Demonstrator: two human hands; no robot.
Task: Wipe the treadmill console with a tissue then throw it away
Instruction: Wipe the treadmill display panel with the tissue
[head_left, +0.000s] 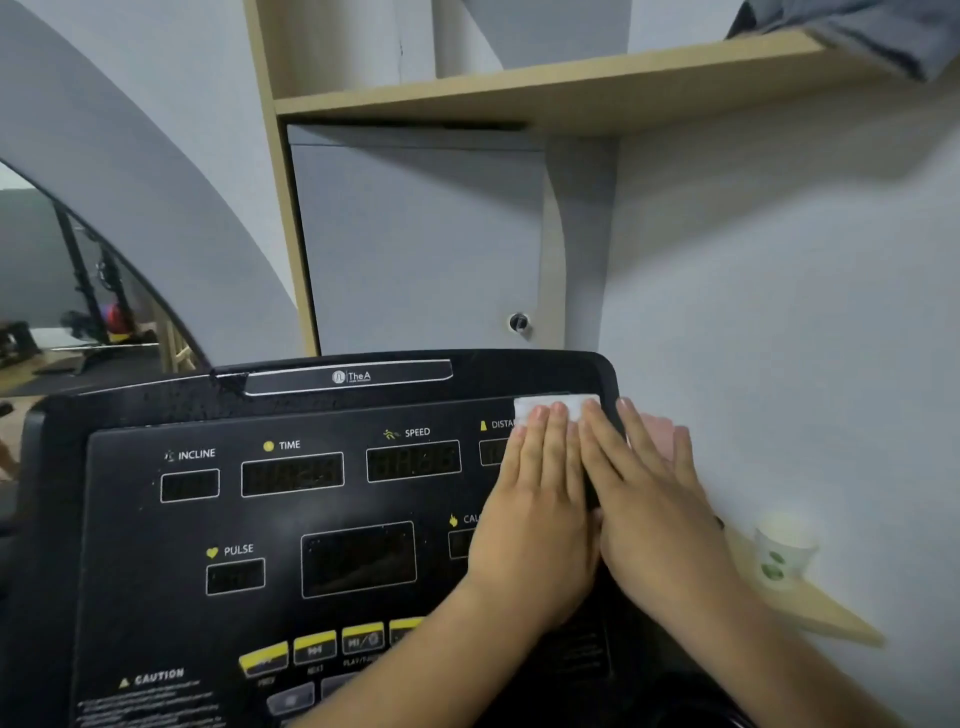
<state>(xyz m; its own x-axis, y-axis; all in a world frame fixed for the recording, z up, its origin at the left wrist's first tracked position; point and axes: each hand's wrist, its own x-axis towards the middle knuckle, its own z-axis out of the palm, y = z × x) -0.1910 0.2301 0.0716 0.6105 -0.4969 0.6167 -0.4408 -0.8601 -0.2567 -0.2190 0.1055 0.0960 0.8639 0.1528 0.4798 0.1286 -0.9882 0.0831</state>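
The black treadmill console fills the lower half of the head view, with labelled displays for incline, time, speed and pulse. A white tissue lies flat at the console's upper right corner. My left hand presses flat on it, fingers together, fingertips over its lower edge. My right hand lies flat beside the left, fingers on the tissue's right end and over the console's right edge. Most of the tissue is hidden under my fingers.
A paper cup with green dots stands on a small wooden ledge right of the console. A grey cabinet door with a knob and a wooden shelf are behind the console. Gym gear shows far left.
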